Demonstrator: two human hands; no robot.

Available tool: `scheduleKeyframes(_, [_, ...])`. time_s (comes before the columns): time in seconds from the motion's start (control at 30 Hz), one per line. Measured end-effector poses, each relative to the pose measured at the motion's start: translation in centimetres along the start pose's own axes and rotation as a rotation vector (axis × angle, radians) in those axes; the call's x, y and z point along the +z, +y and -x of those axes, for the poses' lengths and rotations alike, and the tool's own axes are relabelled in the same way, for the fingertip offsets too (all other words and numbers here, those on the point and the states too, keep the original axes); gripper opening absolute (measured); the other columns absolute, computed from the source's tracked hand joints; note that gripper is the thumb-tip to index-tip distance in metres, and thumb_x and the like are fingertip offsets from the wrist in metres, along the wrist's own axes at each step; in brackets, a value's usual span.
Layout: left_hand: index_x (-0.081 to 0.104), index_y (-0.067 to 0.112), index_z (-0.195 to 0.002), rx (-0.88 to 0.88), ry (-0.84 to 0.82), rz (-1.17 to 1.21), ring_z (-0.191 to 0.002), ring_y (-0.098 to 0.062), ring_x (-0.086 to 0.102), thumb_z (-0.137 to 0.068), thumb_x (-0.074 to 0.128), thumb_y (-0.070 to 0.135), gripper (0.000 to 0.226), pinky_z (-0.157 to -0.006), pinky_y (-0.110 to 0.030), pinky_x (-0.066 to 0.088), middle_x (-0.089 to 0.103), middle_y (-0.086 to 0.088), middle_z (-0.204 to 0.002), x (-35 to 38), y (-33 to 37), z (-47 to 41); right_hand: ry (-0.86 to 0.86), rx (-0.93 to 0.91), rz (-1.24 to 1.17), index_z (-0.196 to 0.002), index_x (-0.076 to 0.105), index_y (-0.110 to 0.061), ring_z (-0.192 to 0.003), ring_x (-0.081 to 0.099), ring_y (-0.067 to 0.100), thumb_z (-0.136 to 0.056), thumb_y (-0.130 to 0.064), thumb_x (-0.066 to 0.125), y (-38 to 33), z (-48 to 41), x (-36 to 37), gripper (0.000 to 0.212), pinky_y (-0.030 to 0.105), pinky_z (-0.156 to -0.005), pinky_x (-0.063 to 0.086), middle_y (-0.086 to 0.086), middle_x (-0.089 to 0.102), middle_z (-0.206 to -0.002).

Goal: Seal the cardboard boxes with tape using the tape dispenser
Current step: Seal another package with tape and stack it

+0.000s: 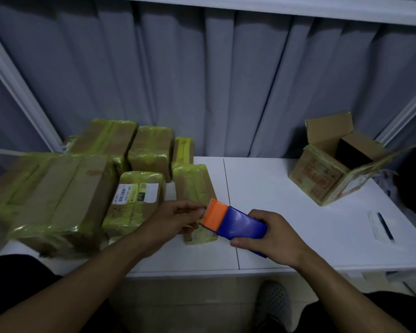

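Head view: R hand [271, 234] grips tape dispenser [238, 223] over small taped box [192, 186] on worktop [274, 200]; L hand [175, 218] pinches at its orange mouth. Risk: tape end may slip or fold on itself w/ uneven pull, leaving seal crooked.

White table [274, 188] — bunch of taped-up boxes [58, 195] crowding the left, open box [334, 169] back right, white slip [381, 227] nearer the front.

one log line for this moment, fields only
right hand: grips blue tape dispenser | left hand: pinches its orange end | small taped box: beneath | open cardboard box: far right, unsealed
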State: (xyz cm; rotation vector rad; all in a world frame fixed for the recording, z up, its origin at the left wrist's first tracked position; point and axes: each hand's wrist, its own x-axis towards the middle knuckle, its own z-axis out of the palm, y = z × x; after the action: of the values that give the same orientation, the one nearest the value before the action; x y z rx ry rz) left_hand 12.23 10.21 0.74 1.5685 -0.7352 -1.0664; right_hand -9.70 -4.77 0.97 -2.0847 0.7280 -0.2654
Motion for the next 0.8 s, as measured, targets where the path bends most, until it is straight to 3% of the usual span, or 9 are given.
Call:
scheduleKeyframes(0.17, [0.077,0.019,-0.101,0.007,-0.014,-0.034,-0.087,-0.017,0.068,-0.094,0.064,0.024,0.015,-0.084,-0.035,0.056,0.074,-0.008,-0.098,-0.3,0.0,-0.2,-0.011,-0.009,-0.005,-0.093,0.070,-0.025,-0.076,0.070,0.014,-0.063,-0.058,0.091,0.1,-0.3,0.4,0.050,0.031,-0.068,0.059,-0.008,0.070,-0.086])
scheduleKeyframes(0.3, [0.076,0.016,-0.099,-0.059,0.021,0.017,-0.080,-0.013,0.066,-0.098,0.059,0.024,0.018,-0.075,-0.028,0.054,0.075,0.001,-0.092,-0.2,0.2,-0.3,-0.014,-0.004,-0.030,-0.094,0.070,-0.025,-0.077,0.070,0.013,-0.063,-0.056,0.092,0.2,-0.3,0.4,0.049,0.030,-0.068,0.059,-0.010,0.070,-0.087])
scheduleKeyframes(0.5, [0.075,0.012,-0.103,-0.148,0.067,0.136,-0.078,-0.018,0.065,-0.100,0.052,0.030,0.029,-0.071,-0.029,0.052,0.074,-0.007,-0.097,-0.3,0.1,-0.6,-0.020,0.007,-0.021,-0.095,0.070,-0.025,-0.078,0.070,0.011,-0.064,-0.054,0.091,0.2,-0.2,0.2,0.048,0.022,-0.066,0.057,-0.013,0.070,-0.088])
scheduleKeyframes(0.67, [0.076,0.020,-0.098,-0.038,0.094,-0.111,-0.076,-0.010,0.065,-0.092,0.068,0.026,0.011,-0.067,-0.022,0.050,0.075,0.002,-0.087,-0.2,-0.8,-0.5,-0.045,0.004,-0.006,-0.098,0.069,-0.026,-0.081,0.070,0.010,-0.066,-0.054,0.090,0.3,0.0,0.2,0.047,0.023,-0.067,0.058,-0.014,0.070,-0.090])
scheduleKeyframes(0.8, [0.077,0.020,-0.093,0.025,0.176,-0.199,-0.067,0.002,0.062,-0.092,0.069,0.021,0.008,-0.059,-0.012,0.046,0.075,0.001,-0.085,0.0,-1.3,-0.6,-0.037,0.013,0.039,-0.086,0.066,-0.028,-0.068,0.065,0.004,-0.073,-0.052,0.087,-0.2,0.0,0.2,0.034,0.014,-0.059,0.048,-0.019,0.067,-0.076])
